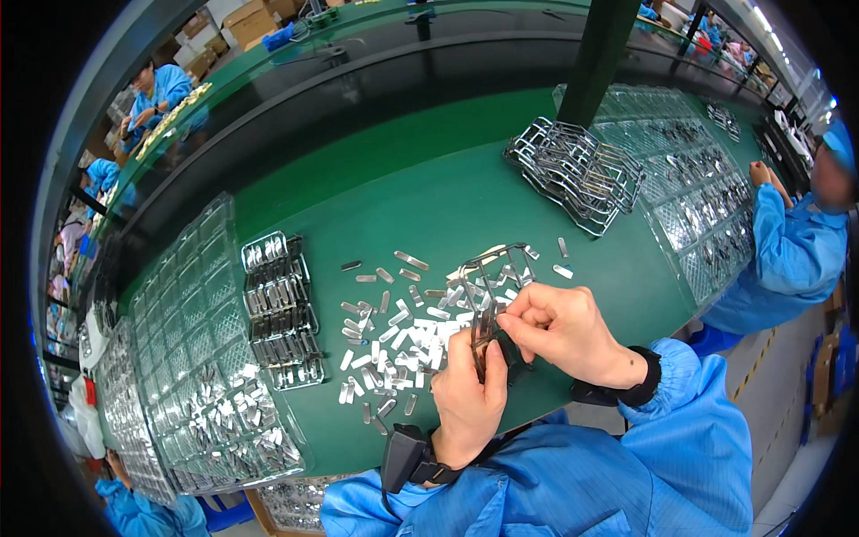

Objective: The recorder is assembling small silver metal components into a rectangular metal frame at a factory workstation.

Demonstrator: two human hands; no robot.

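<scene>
A dark metal wire rack (517, 248) stands tilted in front of me, its lower end in my left hand (467, 398). The fingers and thumb of that hand are wrapped round it. My right hand (568, 329) is at the rack's right side with thumb and forefinger pinched together. What sits between those fingertips is too small to make out. Under and left of the rack lies a loose spread of small flat silvery metal pieces (396, 342), oblong with rounded ends.
Left of the pieces stand wire racks filled with metal pieces (279, 309). Bare wire racks (573, 170) are piled at the far right, beside a green post (601, 63). Clear plastic trays (192, 313) lie left, more (693, 188) right. A co-worker (792, 242) in blue sits at right.
</scene>
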